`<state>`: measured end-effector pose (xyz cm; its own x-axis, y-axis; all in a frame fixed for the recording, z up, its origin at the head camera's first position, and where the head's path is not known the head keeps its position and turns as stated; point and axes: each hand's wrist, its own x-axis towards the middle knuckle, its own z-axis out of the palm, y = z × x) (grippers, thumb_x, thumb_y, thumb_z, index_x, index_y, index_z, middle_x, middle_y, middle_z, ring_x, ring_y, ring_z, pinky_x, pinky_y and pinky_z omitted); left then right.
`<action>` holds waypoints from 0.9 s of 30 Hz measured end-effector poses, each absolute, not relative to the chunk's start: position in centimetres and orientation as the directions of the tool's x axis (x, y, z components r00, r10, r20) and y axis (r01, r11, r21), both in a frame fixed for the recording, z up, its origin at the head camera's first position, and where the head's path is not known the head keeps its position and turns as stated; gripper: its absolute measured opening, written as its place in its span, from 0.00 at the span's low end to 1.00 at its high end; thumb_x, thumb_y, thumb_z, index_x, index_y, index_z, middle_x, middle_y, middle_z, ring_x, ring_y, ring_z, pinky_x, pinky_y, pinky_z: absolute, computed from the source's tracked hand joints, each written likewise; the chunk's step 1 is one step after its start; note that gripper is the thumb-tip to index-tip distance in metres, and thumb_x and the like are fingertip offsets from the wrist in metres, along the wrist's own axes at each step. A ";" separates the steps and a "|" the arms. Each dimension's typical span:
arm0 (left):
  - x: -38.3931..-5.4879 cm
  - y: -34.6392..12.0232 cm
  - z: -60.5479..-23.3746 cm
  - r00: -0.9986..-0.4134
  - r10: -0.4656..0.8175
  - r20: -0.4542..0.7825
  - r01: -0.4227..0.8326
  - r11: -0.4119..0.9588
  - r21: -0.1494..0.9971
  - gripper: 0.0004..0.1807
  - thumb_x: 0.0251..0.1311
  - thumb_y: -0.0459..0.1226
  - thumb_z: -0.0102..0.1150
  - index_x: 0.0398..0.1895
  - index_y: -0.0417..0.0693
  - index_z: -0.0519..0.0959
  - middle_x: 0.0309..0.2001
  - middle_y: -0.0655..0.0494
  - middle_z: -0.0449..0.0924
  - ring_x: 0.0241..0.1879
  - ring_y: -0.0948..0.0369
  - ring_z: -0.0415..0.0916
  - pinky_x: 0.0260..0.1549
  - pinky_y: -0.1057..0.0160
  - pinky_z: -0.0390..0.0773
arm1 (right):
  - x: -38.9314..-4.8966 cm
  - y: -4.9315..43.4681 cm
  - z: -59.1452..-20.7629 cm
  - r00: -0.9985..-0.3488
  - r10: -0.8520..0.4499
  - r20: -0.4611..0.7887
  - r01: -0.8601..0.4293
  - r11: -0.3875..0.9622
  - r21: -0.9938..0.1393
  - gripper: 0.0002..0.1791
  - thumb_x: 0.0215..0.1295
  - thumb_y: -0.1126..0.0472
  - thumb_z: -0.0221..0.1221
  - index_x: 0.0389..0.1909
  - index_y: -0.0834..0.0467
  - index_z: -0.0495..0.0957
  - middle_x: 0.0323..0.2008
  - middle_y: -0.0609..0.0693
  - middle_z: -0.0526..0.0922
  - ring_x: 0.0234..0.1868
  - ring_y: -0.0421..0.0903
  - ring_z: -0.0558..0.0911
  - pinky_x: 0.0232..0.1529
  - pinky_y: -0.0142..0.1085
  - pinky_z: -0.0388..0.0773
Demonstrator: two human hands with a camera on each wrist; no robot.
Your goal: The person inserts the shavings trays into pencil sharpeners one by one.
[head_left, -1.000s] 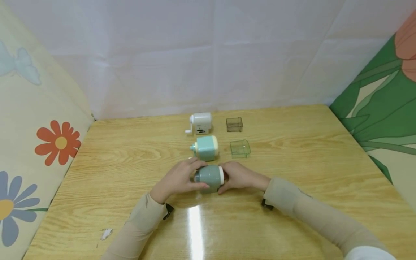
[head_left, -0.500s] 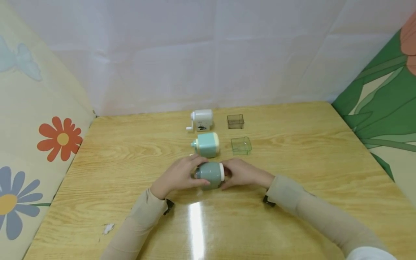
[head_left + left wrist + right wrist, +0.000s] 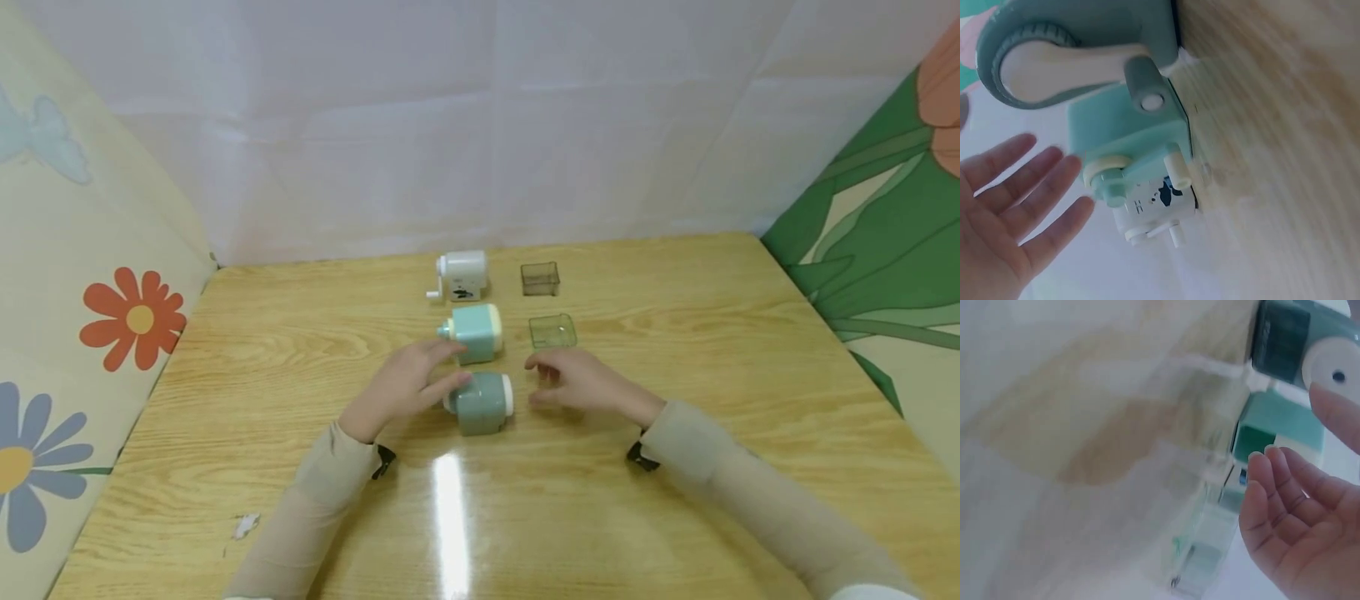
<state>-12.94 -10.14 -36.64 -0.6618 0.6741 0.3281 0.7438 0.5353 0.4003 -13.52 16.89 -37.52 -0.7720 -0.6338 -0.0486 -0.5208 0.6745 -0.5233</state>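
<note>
Head view: I see the grey sharpener (image 3: pixel 482 408) between the left hand (image 3: pixel 401 382), at ten o'clock, and the right hand (image 3: pixel 581 382), at three, fingers relaxed, gripping nothing. A low left-hand sweep, I judge, could knock the teal sharpener (image 3: pixel 477 329), at twelve, askew.

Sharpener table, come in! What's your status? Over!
Left hand empty, near gray-green sharpener. Right hand empty, apart from it. Sharpener standing on table. Teal sharpener close behind.

Long beige sleeves (image 3: pixel 772 502) have small black pieces (image 3: pixel 383 461) near the cuffs (image 3: pixel 686 439), white cloth (image 3: pixel 870 592) higher up.
</note>
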 end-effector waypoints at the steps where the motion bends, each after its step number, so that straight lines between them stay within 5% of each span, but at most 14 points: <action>1: -13.1 -10.2 -36.6 -0.667 0.659 0.346 0.742 0.548 0.386 0.24 0.63 0.47 0.50 0.50 0.34 0.73 0.48 0.42 0.76 0.46 0.51 0.74 0.48 0.56 0.74 | -13.6 17.2 -37.3 -0.780 -0.624 -0.042 -0.515 0.679 -0.523 0.24 0.52 0.56 0.66 0.47 0.65 0.74 0.32 0.49 0.77 0.33 0.43 0.74 0.34 0.36 0.73; 11: -15.2 -10.2 -36.2 -0.691 0.572 0.443 0.712 0.646 0.277 0.25 0.55 0.39 0.61 0.50 0.29 0.73 0.47 0.39 0.75 0.48 0.49 0.71 0.52 0.56 0.71 | -14.8 19.2 -35.9 -0.841 -0.540 0.022 -0.473 0.716 -0.513 0.25 0.51 0.62 0.65 0.50 0.68 0.73 0.36 0.57 0.78 0.35 0.48 0.76 0.35 0.42 0.75; 17: -16.4 -10.0 -36.2 -0.713 0.576 0.400 0.694 0.658 0.292 0.28 0.54 0.40 0.61 0.55 0.29 0.69 0.51 0.37 0.72 0.53 0.47 0.69 0.56 0.54 0.67 | -15.8 20.1 -35.7 -0.860 -0.509 0.031 -0.471 0.769 -0.433 0.32 0.49 0.64 0.67 0.55 0.70 0.67 0.48 0.64 0.74 0.41 0.56 0.76 0.41 0.48 0.76; 23: -17.6 -9.5 -36.8 -0.750 0.589 0.300 0.661 0.650 0.375 0.30 0.56 0.43 0.60 0.57 0.32 0.68 0.58 0.39 0.68 0.57 0.48 0.66 0.58 0.54 0.65 | -17.2 20.3 -35.8 -0.866 -0.498 -0.039 -0.451 0.814 -0.367 0.39 0.48 0.65 0.67 0.60 0.71 0.61 0.59 0.68 0.64 0.58 0.63 0.65 0.58 0.54 0.62; 27: -17.9 -9.1 -37.0 -0.750 0.598 0.283 0.660 0.642 0.391 0.29 0.55 0.42 0.61 0.55 0.31 0.70 0.56 0.39 0.69 0.54 0.48 0.69 0.54 0.55 0.69 | -17.9 20.1 -36.0 -0.862 -0.502 -0.076 -0.450 0.825 -0.342 0.39 0.47 0.65 0.68 0.60 0.72 0.61 0.60 0.69 0.62 0.60 0.64 0.62 0.60 0.54 0.59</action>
<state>-17.91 -9.10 -36.98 -0.7495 0.5985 0.2829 0.6599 0.6418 0.3907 -17.90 20.09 -35.96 -0.8617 -0.5018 -0.0760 -0.4503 0.8250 -0.3415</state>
